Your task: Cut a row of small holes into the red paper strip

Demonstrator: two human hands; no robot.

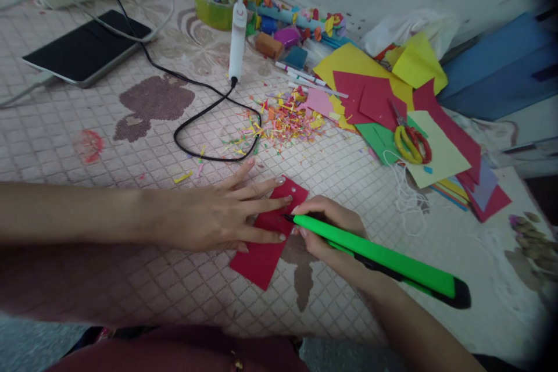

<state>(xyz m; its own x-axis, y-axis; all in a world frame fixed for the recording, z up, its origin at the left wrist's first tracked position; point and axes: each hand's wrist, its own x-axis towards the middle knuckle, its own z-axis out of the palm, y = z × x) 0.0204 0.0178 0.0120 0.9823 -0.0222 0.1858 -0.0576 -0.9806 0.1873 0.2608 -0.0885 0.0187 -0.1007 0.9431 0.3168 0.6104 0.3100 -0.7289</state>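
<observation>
A red paper strip [261, 264] with a small hole near its far end lies slanted on the patterned tablecloth. My left hand [218, 212] rests flat across it, fingers spread, holding nothing. Just to the right, my right hand [335, 226] is closed around a green cutter knife [383, 253] with a black end cap and slider. The knife's dark tip meets the strip between my left fingertips. Part of the strip is covered by my left fingers.
Paper scraps [288, 119] lie beyond my hands, beside a black cord [174, 133] joined to a white stick-shaped device [238, 40]. Red-and-yellow scissors [412, 145] rest on coloured paper sheets [440, 157] at right, near white string [403, 192]. A dark tablet-like device [87, 46] lies far left.
</observation>
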